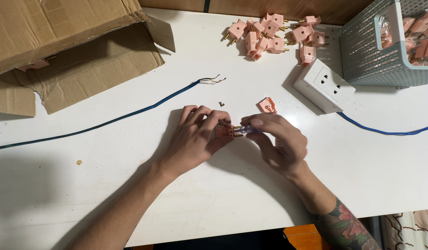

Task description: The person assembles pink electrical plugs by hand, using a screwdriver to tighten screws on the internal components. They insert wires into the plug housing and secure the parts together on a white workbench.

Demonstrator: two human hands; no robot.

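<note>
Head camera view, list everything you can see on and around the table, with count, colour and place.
table: one, white, fills view
cardboard box: one, brown, far left, flaps open
cable: one, blue, left, bared wire ends
plug pile: about a dozen, pink, far centre
socket block: one, white, right, on a blue lead
basket: one, grey-green, far right, holding pink plugs
plug cover: one, pink, beyond the hands
screw: one, small
open plug: one, pink, in left hand
right hand: on a small tool at the plug
</note>
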